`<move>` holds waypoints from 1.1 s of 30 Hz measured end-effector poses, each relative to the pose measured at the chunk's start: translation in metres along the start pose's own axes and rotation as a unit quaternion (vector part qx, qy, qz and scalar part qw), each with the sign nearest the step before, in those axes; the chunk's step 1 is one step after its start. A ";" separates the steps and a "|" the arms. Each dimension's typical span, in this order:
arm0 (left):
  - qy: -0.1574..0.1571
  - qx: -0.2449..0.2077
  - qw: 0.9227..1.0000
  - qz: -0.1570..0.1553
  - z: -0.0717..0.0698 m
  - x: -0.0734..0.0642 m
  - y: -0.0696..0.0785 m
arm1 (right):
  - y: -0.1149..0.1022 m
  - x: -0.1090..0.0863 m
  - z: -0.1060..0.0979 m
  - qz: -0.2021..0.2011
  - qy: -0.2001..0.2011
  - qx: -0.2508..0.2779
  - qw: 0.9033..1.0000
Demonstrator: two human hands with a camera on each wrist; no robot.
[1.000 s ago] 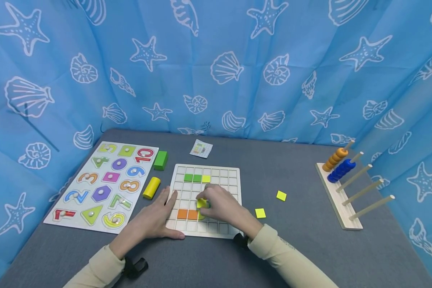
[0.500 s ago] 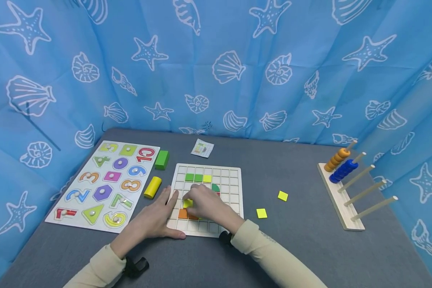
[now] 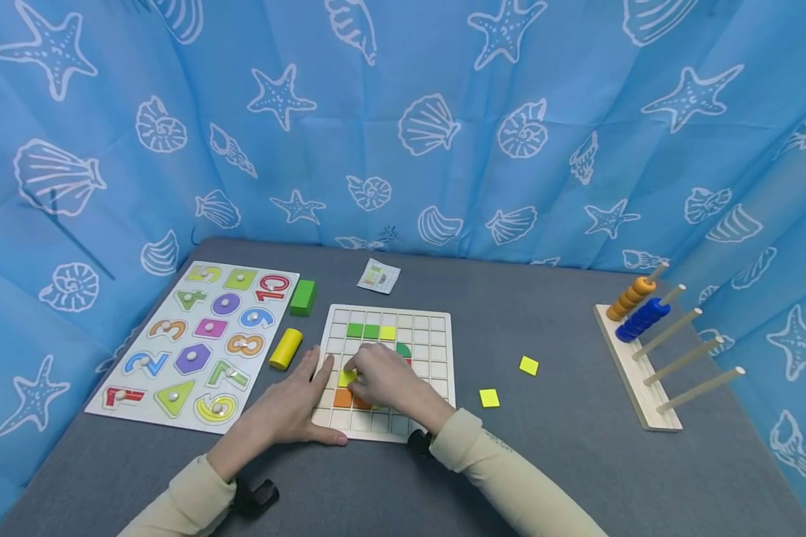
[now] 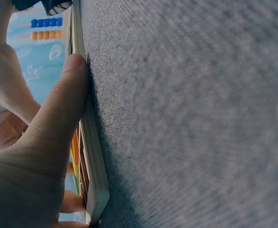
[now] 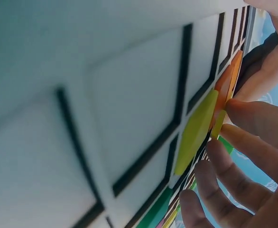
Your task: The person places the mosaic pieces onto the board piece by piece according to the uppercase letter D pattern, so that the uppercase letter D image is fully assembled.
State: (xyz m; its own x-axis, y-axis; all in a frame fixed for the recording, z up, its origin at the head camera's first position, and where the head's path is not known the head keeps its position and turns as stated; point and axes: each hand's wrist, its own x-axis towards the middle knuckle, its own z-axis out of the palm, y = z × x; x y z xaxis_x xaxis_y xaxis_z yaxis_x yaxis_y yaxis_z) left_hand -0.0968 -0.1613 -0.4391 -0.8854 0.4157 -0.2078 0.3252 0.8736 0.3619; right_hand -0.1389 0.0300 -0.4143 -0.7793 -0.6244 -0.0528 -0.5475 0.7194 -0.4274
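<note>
A pale wooden grid board lies flat on the table. My left hand rests along its left side, fingers spread and thumb at the near corner; in the left wrist view the thumb presses the board's edge. My right hand pinches a small yellow square tile between thumb and forefinger, low over the grid just behind an orange tile. A flat yellow piece sits in the board beside the orange ones. Farther back are green tiles, a yellow tile and a rounded green piece.
Two loose yellow tiles lie right of the board. Left stand a yellow cylinder, a green block and a number puzzle. A picture card lies behind; a peg rack with beads stands far right.
My right hand has carried the yellow tile leftward across the board, uncovering the rounded green piece, and settled behind the orange tiles. The left hand has stayed in place.
</note>
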 end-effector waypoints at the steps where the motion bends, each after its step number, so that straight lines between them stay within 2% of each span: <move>1: -0.001 0.000 1.000 -0.001 0.000 0.000 0.000 | 0.000 0.000 0.000 0.001 0.001 0.003 1.000; 19: -0.006 0.004 1.000 -0.006 -0.003 -0.002 0.001 | -0.002 -0.003 0.001 0.008 0.018 -0.012 1.000; 26: -0.008 -0.004 1.000 -0.009 -0.002 -0.001 0.001 | 0.007 -0.012 -0.005 -0.001 0.036 -0.015 0.999; 33: -0.009 0.000 1.000 -0.012 -0.002 0.000 0.000 | 0.017 -0.027 -0.015 0.010 0.050 -0.001 0.999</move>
State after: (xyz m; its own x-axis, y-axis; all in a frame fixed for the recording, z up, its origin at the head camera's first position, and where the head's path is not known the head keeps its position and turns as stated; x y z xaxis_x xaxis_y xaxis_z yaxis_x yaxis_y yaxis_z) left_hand -0.0969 -0.1616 -0.4374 -0.8870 0.3988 -0.2328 0.3035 0.8834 0.3570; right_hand -0.1315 0.0636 -0.4069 -0.8159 -0.5774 0.0287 -0.5328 0.7317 -0.4251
